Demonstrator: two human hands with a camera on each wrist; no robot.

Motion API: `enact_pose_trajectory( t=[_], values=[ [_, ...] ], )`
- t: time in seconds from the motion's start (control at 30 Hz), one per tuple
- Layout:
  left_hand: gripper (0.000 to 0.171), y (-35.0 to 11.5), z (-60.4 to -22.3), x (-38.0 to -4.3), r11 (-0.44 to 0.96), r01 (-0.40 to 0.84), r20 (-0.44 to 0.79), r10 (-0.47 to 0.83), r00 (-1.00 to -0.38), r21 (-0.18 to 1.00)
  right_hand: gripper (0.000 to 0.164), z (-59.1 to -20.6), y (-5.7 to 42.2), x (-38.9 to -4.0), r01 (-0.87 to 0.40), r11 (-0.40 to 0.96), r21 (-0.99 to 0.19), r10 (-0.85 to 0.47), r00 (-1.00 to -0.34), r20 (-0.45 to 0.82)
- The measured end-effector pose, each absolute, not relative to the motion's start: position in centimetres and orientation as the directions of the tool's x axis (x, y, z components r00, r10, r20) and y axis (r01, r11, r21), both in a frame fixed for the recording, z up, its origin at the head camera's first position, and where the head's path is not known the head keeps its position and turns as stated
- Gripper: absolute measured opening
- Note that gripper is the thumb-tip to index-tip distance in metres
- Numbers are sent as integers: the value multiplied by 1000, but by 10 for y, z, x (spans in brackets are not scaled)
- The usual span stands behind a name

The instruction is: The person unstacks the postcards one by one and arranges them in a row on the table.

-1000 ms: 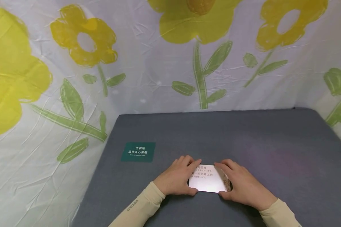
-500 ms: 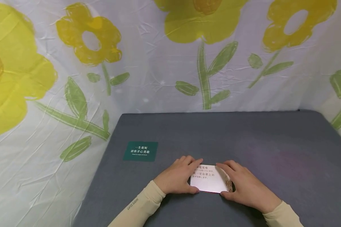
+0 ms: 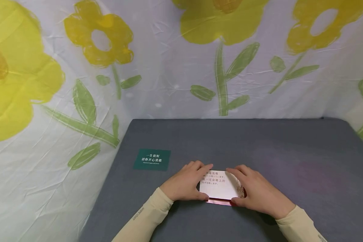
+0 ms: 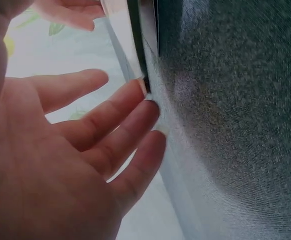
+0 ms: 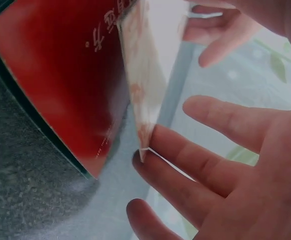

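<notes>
Both hands hold a white card with printed characters [image 3: 219, 186] by its two short sides. My left hand [image 3: 186, 183] grips its left end between thumb and fingers, and my right hand [image 3: 258, 191] grips its right end. Below the card's near edge a strip of a red card [image 3: 220, 202] shows. In the right wrist view that red card [image 5: 60, 75] lies on a dark-edged card or stack, and the white card [image 5: 153, 60] stands tilted away from it, its corner at my fingers. The left wrist view shows my left fingertips at the card's edge.
A dark green card with white characters [image 3: 152, 159] lies flat to the left, beyond my left hand. The grey cloth-covered table [image 3: 275, 144] reaches back to a white hanging sheet [image 3: 163, 67] printed with yellow flowers.
Both hands have raised the white card from the stack, so the red card beneath now shows along its near edge. The whole head view has shifted slightly. The green card stays on the table.
</notes>
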State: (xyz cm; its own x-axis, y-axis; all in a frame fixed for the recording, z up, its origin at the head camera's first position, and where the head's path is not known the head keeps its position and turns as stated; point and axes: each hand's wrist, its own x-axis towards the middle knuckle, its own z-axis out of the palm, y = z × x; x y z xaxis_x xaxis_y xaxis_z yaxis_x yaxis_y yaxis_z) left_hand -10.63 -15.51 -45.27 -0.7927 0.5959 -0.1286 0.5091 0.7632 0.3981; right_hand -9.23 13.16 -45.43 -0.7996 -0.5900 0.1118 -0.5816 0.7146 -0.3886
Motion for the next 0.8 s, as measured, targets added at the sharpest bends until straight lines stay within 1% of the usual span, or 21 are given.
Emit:
enact_pose_trajectory(
  t=[0.1,0.37,0.6,0.8],
  values=[
    [100,-158,-453,-109,761,506,-136,598,-790,407,81,-455,130,-94,-575,717,-394,-587,-803,103],
    [99,-165,-451,-115,756,493,-116,588,-800,430,77,-458,125,-98,-590,712,-380,-590,-797,132],
    [95,-166,-451,-117,759,480,-144,587,-797,439,78,-457,126,-100,-568,721,-396,-581,-808,100],
    [94,-167,-452,-117,765,463,-162,579,-799,447,76,-456,127,-101,-549,728,-410,-573,-816,74]
  ],
)
